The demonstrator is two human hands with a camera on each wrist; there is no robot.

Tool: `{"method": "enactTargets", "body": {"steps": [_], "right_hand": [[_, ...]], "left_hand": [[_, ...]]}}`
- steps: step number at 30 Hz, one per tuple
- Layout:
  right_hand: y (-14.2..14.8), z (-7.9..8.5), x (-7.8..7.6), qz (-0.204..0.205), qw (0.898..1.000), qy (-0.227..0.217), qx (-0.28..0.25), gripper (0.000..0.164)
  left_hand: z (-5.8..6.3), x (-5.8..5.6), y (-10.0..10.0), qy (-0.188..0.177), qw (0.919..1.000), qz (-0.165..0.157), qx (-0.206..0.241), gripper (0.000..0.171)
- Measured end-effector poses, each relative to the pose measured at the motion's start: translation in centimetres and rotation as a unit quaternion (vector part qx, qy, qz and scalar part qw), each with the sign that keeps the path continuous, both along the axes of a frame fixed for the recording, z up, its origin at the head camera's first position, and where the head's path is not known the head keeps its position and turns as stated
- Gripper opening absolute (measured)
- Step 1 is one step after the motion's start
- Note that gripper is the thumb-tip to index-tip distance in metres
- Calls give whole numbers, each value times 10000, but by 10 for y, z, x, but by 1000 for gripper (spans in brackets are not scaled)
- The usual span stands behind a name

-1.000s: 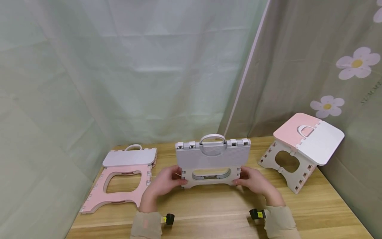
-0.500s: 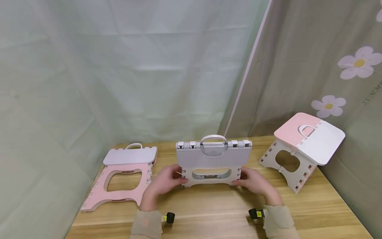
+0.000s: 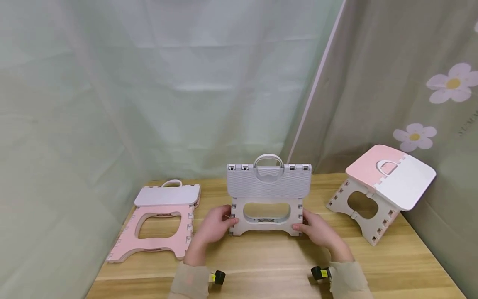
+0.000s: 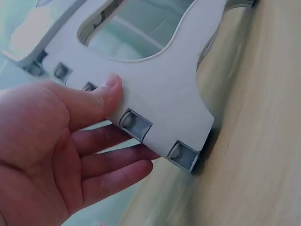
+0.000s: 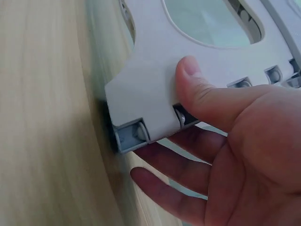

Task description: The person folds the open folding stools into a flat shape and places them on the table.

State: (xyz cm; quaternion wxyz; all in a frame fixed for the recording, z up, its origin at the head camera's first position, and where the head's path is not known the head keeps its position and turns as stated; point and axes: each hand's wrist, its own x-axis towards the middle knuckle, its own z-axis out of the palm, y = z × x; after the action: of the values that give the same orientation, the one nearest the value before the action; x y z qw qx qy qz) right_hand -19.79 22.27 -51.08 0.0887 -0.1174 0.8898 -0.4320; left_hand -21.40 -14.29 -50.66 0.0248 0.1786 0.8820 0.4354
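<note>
A grey and white folding stool (image 3: 269,182), folded flat, stands upright in the middle of the table with its carry handle (image 3: 268,157) at the top. My left hand (image 3: 215,224) grips its lower left side edge, the thumb on the near face and fingers behind. On the opposite edge my right hand (image 3: 316,227) holds it the same way. In the left wrist view the thumb of the left hand (image 4: 61,122) presses the white leg panel (image 4: 164,89) beside the square hinge slots. The right wrist view has the right hand (image 5: 225,127) pinching the panel's other corner.
A pink folding stool (image 3: 151,245) with a pale seat half lies folded at the left. At the right stands an unfolded stool (image 3: 405,178) with a pink and white seat. A pale curtain (image 3: 209,104) hangs behind the wooden table (image 3: 269,265).
The grey and white stool, leaning toward me before, now stands more upright, its top tilted back. Both hands have kept their grip. The head view has shifted slightly.
</note>
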Motion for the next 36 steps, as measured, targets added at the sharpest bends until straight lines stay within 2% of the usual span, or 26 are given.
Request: {"method": "enactTargets", "body": {"steps": [4, 9, 11, 15, 18, 22, 27, 32, 36], "right_hand": [[-1, 1, 6, -6, 9996, -77, -261, 51], [-6, 5, 17, 172, 9952, -250, -925, 55], [-9, 6, 22, 328, 9903, -496, -1256, 55], [-19, 6, 30, 620, 9716, -1161, -1965, 51], [-28, 3, 34, 671, 9560, -1601, -2365, 52], [-39, -4, 35, 646, 9451, -1958, -2537, 55], [-51, -10, 28, 573, 9377, -2242, -2593, 51], [-59, -14, 19, 608, 9291, -2471, -2684, 46], [-67, -16, 14, 597, 9297, -2531, -2607, 47]], "left_hand": [[2, 8, 0, -167, 9998, 59, 130, 19], [3, 23, -10, -516, 9977, 139, 424, 25], [3, 30, -15, -720, 9956, 243, 549, 28], [2, 40, -25, -1030, 9917, 438, 629, 32], [0, 46, -32, -1076, 9921, 464, 456, 29], [-2, 52, -41, -1109, 9930, 392, 138, 26], [0, 53, -49, -1208, 9921, 309, -162, 38], [8, 53, -55, -1314, 9878, 302, -774, 53], [18, 53, -59, -1264, 9862, 274, -1029, 64]]}}
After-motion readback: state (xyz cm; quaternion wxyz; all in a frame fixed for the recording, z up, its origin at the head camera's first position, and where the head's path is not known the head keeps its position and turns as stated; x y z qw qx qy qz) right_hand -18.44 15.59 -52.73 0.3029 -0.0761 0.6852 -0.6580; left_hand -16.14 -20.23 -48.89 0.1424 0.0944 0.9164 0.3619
